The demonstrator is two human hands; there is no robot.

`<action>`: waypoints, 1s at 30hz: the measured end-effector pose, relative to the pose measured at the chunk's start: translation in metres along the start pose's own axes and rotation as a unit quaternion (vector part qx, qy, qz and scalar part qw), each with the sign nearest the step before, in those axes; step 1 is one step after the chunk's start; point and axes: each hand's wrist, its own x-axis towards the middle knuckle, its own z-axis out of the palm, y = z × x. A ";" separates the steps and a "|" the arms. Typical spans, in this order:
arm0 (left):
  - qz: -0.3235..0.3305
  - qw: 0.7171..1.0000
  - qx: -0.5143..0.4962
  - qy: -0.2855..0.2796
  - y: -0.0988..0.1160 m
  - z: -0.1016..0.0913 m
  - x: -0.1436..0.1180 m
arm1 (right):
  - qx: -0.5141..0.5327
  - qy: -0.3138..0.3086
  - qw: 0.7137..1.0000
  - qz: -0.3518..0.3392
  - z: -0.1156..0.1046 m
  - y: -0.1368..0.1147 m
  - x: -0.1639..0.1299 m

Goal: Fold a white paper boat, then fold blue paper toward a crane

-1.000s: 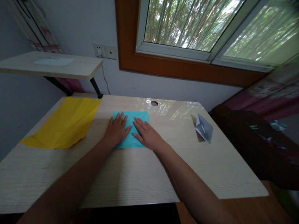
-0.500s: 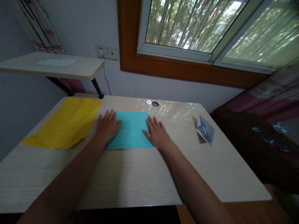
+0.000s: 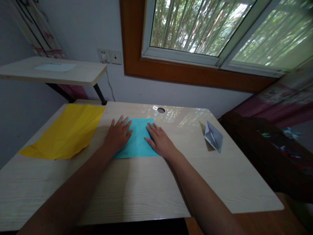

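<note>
Both hands lie flat, fingers spread, on the blue paper (image 3: 137,141) mid-worktop (image 3: 146,186): left hand (image 3: 118,135) on its left part, right hand (image 3: 158,141) on its right. Yellow paper (image 3: 66,131) lies left.

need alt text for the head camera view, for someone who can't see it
Two bare hands, left hand and right hand, lie flat with fingers spread on a turquoise paper sheet on a pale wooden desk. A yellow paper sheet lies to the left, a folded white paper shape to the right, under a window.
</note>
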 end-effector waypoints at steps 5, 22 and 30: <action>0.121 0.992 -0.027 -0.039 0.021 0.004 -0.009 | -0.021 -0.029 0.999 -0.001 0.004 -0.004 -0.002; 0.042 0.996 0.005 -0.083 0.000 0.011 -0.010 | -0.057 -0.017 0.992 0.110 0.000 0.010 -0.006; 0.040 0.996 0.008 -0.080 -0.002 0.014 -0.010 | -0.014 0.059 0.991 0.117 -0.010 0.013 -0.001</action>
